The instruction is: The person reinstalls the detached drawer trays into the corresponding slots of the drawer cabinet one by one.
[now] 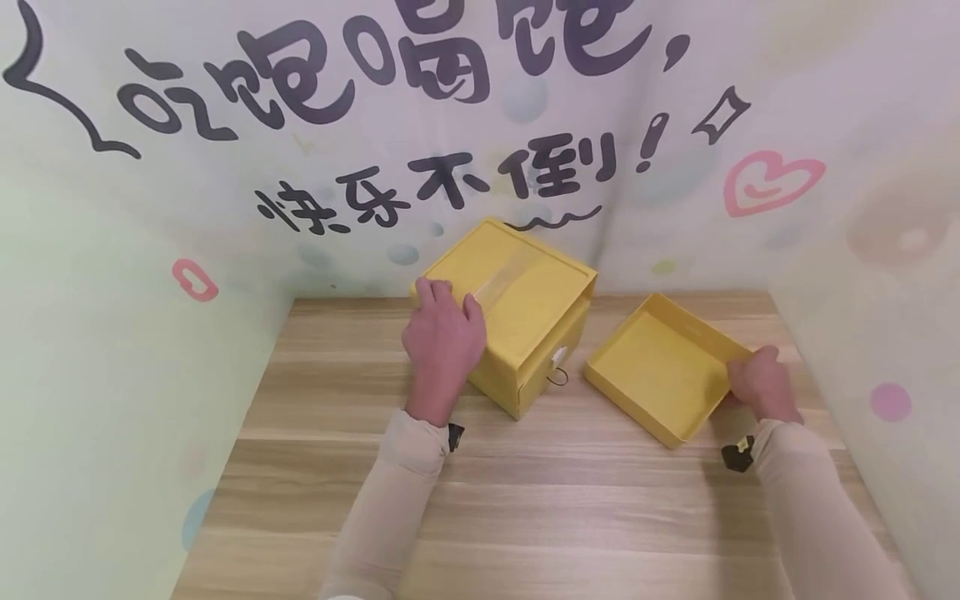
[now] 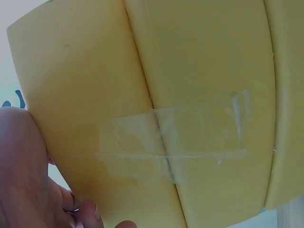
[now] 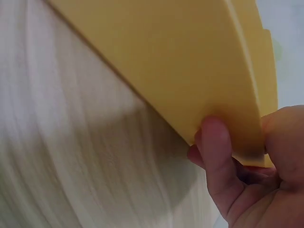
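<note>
My left hand (image 1: 444,337) holds a yellow box (image 1: 536,292) by its left edge, beside the top face. Clear tape (image 2: 199,130) runs across a seam of the box in the left wrist view, and the fingers curl at its edge there. A gap shows under the top panel on the box's right side, with a white tag (image 1: 558,357) and a thin dark loop (image 1: 557,379) below. My right hand (image 1: 767,385) grips the right corner of a shallow yellow tray (image 1: 648,358), hollow side up. Its thumb presses the outer wall in the right wrist view.
Both yellow things are at the back of a wood-grain table (image 1: 562,517). A pale wall (image 1: 675,242) with dark lettering rises behind, and more walls enclose the left and right sides. A small black device (image 1: 738,454) sits by the right wrist.
</note>
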`<state>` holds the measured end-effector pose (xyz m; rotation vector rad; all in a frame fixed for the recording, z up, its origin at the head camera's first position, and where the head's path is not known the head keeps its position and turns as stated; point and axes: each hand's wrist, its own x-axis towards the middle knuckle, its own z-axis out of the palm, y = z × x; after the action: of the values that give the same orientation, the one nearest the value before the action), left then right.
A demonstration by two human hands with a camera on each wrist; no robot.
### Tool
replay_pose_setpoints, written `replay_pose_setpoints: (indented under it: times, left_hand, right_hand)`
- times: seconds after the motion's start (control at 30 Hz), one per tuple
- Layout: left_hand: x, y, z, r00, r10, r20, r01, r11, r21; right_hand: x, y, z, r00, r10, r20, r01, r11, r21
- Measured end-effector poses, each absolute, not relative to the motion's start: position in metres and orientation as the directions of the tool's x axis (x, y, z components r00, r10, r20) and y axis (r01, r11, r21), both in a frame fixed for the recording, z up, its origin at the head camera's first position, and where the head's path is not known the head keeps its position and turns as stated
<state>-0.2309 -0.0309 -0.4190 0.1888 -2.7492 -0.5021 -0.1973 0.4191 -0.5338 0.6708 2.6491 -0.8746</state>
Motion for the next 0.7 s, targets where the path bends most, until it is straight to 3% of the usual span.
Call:
replay_pose_setpoints:
  times: [0.7]
  left_hand:
    - [-0.226,-0.027,-0.421,-0.907,-0.241,0.345,-0.111,0.928,0.356]
  right_hand:
    - [-0.190,0.388,-0.550,-0.882,0.376,-0.282,0.469,0.757,-0.455]
